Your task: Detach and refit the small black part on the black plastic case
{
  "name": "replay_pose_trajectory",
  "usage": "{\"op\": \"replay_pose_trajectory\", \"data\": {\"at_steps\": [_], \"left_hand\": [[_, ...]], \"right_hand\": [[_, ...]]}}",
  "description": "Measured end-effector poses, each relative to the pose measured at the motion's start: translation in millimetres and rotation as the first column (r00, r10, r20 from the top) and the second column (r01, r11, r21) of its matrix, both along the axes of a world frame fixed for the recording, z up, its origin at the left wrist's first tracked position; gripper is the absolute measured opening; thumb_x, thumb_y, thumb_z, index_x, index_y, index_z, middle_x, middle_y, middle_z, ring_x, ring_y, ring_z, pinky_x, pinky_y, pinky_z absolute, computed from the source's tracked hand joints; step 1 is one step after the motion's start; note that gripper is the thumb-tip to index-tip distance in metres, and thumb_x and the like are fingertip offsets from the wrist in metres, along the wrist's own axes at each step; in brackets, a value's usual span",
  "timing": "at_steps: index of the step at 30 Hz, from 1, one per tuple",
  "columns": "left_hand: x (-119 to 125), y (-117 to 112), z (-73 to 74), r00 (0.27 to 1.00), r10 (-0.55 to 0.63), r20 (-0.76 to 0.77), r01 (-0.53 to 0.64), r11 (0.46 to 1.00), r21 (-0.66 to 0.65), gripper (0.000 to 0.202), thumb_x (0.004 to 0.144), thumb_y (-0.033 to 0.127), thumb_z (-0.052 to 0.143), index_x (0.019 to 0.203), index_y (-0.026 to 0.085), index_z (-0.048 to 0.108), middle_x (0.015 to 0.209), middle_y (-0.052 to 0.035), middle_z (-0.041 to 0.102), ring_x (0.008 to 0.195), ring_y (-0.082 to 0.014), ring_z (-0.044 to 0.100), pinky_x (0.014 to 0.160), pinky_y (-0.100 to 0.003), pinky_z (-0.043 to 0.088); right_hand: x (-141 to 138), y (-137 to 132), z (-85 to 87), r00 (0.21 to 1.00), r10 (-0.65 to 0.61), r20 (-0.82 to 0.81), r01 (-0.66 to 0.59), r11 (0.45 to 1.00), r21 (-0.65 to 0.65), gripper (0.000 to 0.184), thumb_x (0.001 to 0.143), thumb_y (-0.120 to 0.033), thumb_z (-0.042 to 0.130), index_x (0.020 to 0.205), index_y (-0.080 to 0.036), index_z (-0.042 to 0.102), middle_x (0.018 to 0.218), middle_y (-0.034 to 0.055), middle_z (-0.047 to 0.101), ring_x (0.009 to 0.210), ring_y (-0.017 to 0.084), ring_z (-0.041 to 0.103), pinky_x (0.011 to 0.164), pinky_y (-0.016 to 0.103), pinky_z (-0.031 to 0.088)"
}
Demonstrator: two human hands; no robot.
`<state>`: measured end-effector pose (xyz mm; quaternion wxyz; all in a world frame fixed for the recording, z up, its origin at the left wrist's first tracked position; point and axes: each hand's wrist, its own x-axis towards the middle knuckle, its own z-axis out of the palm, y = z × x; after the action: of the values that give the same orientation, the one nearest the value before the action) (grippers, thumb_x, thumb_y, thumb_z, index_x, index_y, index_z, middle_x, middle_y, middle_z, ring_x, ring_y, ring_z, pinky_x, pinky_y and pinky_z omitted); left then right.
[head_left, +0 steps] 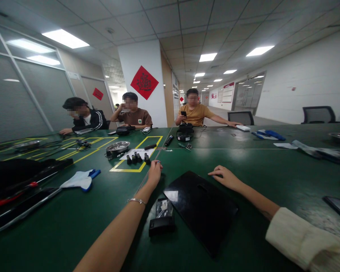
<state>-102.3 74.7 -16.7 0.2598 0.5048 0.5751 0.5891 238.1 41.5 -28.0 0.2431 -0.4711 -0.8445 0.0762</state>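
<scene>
My left hand (155, 174) is raised over the green table with its fingers curled together. Whatever is between the fingertips, if anything, is too small to make out. Just past it stand several short black cylinders (134, 158) on a white sheet. My right hand (226, 177) holds nothing; its fingers are stretched forward and apart, near the upper right edge of a flat, glossy black panel (204, 211). This panel lies at an angle between my forearms. Beside its left edge sits a black box (162, 226) with a clear plastic bag (164, 207) at its far end.
A steel bowl (117, 147) stands by a yellow taped rectangle. Farther off lie a black cylindrical tool (169, 140) and a dark round case (184, 133). Gloves (79, 180) and an open black case (25, 196) are at left. Three people sit across the table (260, 166).
</scene>
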Motion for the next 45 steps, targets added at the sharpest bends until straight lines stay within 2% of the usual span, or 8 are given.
{"op": "replay_pose_trajectory", "data": {"at_steps": [5,8,15,24,31,35,39,45], "left_hand": [[-0.9,1.9,-1.2,0.998,-0.006,-0.061,0.005,1.000,-0.011,0.009,0.080,0.025,0.039,0.079,0.020,0.046,0.061,0.0030,0.050,0.057,-0.0129,0.049,0.059,-0.024,0.038],[-1.4,3.3,-2.5,0.994,-0.004,-0.105,0.001,1.000,-0.029,0.010,0.080,0.026,0.038,0.078,0.020,0.045,0.060,0.0035,0.048,0.056,-0.0124,0.048,0.056,-0.023,0.037],[-3.1,5.4,-5.4,0.987,-0.011,-0.163,0.006,1.000,-0.031,0.009,0.080,0.026,0.037,0.079,0.021,0.044,0.062,0.0028,0.049,0.059,-0.0126,0.049,0.058,-0.023,0.037],[-0.1,-0.5,1.4,0.979,-0.025,-0.202,0.025,1.000,-0.004,0.011,0.078,0.028,0.038,0.078,0.020,0.046,0.059,0.0033,0.049,0.059,-0.0144,0.049,0.060,-0.026,0.037],[-0.6,-0.9,1.1,0.972,-0.039,-0.233,0.039,0.999,-0.007,0.012,0.077,0.027,0.037,0.077,0.020,0.047,0.059,0.0032,0.049,0.060,-0.0149,0.049,0.062,-0.027,0.036],[-2.6,3.3,-3.6,0.975,-0.030,-0.221,0.032,0.999,0.006,0.012,0.077,0.027,0.038,0.077,0.020,0.048,0.060,0.0032,0.049,0.060,-0.0149,0.049,0.061,-0.027,0.036],[-3.9,6.8,-7.2,0.974,-0.042,-0.224,0.049,0.999,0.023,0.012,0.078,0.027,0.038,0.078,0.020,0.048,0.060,0.0028,0.050,0.060,-0.0147,0.050,0.060,-0.027,0.037],[-5.4,9.6,-9.9,0.970,-0.058,-0.236,0.058,0.998,-0.005,0.013,0.080,0.029,0.038,0.079,0.020,0.048,0.061,0.0031,0.051,0.060,-0.0140,0.050,0.058,-0.026,0.036]], "right_hand": [[-25.3,-25.2,19.6,0.999,-0.023,0.044,0.010,0.960,0.280,0.036,0.087,-0.017,0.038,0.114,-0.016,0.062,0.106,0.0139,0.052,0.095,0.023,0.049,0.083,0.040,0.041],[-67.7,-68.2,39.1,0.970,0.159,0.183,-0.216,0.912,0.349,0.036,0.086,-0.018,0.039,0.115,-0.023,0.060,0.115,0.0116,0.051,0.103,0.025,0.046,0.086,0.043,0.038],[-143.6,-159.0,49.2,0.827,0.481,0.291,-0.537,0.828,0.160,0.050,0.089,-0.044,0.038,0.137,-0.032,0.028,0.138,0.0069,0.035,0.121,0.026,0.036,0.095,0.044,0.034],[-157.4,-167.5,34.7,0.853,0.424,0.303,-0.503,0.822,0.267,0.035,0.089,-0.033,0.041,0.122,-0.023,0.043,0.107,0.0067,0.054,0.095,0.022,0.048,0.073,0.032,0.045],[-147.6,-174.6,63.6,0.680,0.526,0.511,-0.714,0.635,0.295,0.030,0.089,-0.029,0.043,0.119,-0.026,0.043,0.099,0.0048,0.054,0.075,0.017,0.048,0.059,0.027,0.039],[-139.3,-175.9,89.5,0.788,0.555,0.268,-0.608,0.770,0.192,0.030,0.085,-0.029,0.048,0.115,-0.023,0.045,0.096,0.0033,0.053,0.071,0.014,0.049,0.056,0.024,0.039],[-124.6,-157.4,114.3,0.910,0.403,-0.100,-0.392,0.913,0.115,0.034,0.082,-0.014,0.046,0.115,-0.021,0.047,0.100,0.0042,0.050,0.084,0.013,0.051,0.077,0.023,0.042],[-89.5,-103.0,122.8,0.939,0.135,-0.316,-0.078,0.979,0.186,0.030,0.082,-0.014,0.046,0.110,-0.020,0.055,0.103,0.0063,0.051,0.097,0.015,0.051,0.091,0.031,0.038]]}}
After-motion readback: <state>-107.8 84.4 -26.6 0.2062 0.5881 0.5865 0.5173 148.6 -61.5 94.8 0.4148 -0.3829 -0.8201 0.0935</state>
